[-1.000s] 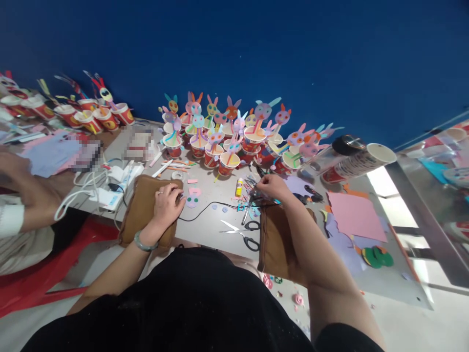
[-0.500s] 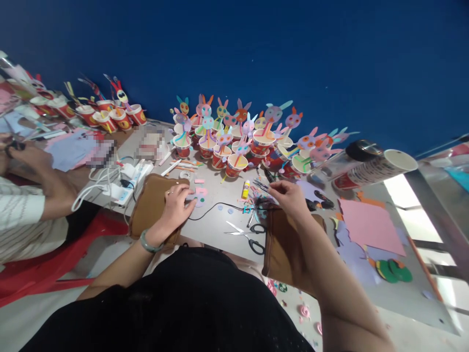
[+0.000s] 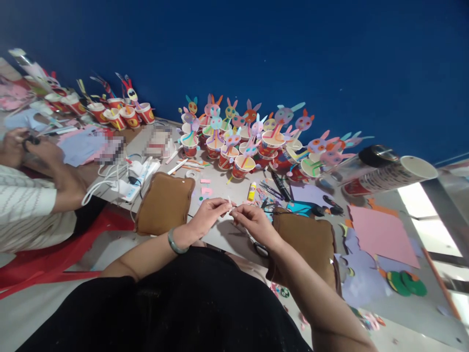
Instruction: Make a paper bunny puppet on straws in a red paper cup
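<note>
My two hands meet above the table, in front of my body. My left hand (image 3: 205, 217), with a bangle on its wrist, is closed in a pinch on a small white strip (image 3: 229, 200). The fingertips of my right hand (image 3: 258, 226) are pinched together at the strip's lower end. The strip is too small to make out more exactly. Below my right hand, black-handled scissors (image 3: 261, 249) show only in part. Beyond the hands stand a yellow glue stick (image 3: 251, 191) and small pink paper pieces (image 3: 206, 190).
Paper cups (image 3: 243, 167) with rabbit-faced paper figures line the blue wall. Brown pads (image 3: 164, 203) flank my hands. Tweezers (image 3: 270, 189) and a black marker (image 3: 281, 186) lie beyond. Pink paper (image 3: 381, 234) and stacked cups (image 3: 388, 175) are right; a power strip (image 3: 141, 181) and another person's hands (image 3: 36, 146) left.
My hands have come together over the table, the left moving right from the paper pieces, the right moving left from the tweezers. A small white strip now shows between their fingers.
</note>
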Tool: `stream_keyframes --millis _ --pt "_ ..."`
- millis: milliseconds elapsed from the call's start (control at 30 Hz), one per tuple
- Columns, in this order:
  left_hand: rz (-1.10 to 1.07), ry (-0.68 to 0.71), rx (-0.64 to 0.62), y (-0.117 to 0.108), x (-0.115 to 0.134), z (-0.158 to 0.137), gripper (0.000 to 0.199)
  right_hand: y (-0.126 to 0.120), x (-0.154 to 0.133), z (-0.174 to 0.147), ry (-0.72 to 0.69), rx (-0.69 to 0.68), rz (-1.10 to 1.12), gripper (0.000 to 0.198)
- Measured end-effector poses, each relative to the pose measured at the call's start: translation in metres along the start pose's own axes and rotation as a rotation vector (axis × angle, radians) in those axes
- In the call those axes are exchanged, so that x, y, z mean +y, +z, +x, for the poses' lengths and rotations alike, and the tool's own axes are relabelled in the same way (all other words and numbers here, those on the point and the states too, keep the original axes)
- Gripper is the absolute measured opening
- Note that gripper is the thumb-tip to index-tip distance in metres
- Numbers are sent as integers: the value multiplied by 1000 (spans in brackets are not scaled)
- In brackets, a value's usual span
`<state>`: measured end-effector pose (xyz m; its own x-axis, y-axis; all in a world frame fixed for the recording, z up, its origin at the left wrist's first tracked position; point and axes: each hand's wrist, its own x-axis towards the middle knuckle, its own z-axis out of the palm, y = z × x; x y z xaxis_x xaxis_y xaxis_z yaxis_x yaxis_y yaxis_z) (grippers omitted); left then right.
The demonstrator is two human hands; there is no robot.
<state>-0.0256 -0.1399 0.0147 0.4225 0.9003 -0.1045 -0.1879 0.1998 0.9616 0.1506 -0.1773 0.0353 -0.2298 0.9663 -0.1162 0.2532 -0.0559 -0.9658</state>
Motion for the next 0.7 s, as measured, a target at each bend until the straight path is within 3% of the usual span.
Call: stream_keyframes --millis 167,367,700 --pt "-146 -51 95 3 0 3 39 4 5 -5 47 -1 35 41" --pt "-205 -90 126 11 0 2 40 9 9 -12 50 52 75 43" --pt "137 -27 -22 13 -5 -7 34 24 17 -34 44 172 90 37"
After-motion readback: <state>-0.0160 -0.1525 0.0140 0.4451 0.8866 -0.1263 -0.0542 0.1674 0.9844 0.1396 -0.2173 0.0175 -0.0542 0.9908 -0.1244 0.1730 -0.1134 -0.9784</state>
